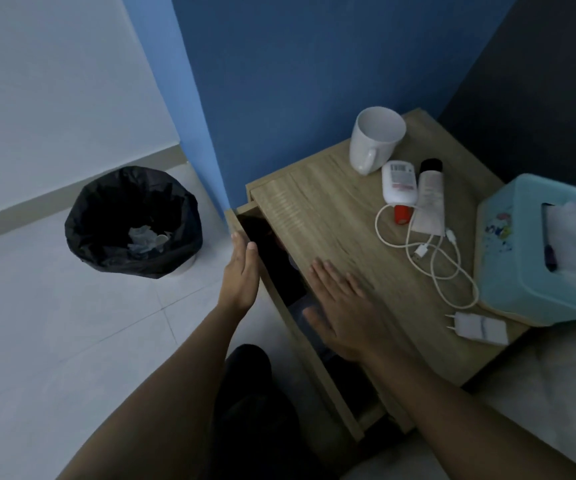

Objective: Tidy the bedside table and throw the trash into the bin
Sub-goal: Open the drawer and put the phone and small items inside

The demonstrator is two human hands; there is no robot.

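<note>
The right hand (343, 308) lay flat, empty, on the bedside table (317, 216); the left hand (241, 271), fingers straight, pressed the drawer front (300, 327) (part open), bin (134, 223) beyond.

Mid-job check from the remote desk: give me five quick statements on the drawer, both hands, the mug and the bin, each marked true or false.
1. The drawer of the bedside table is partly open. True.
2. The left hand holds the charging cable. False: it rests on the drawer front, and the white cable lies on the tabletop.
3. The right hand is flat and open at the table's front edge. True.
4. The white mug lies tipped on its side. False: it stands upright near the wall.
5. The bin has no liner and nothing in it. False: it has a black bag with crumpled trash inside.
</note>
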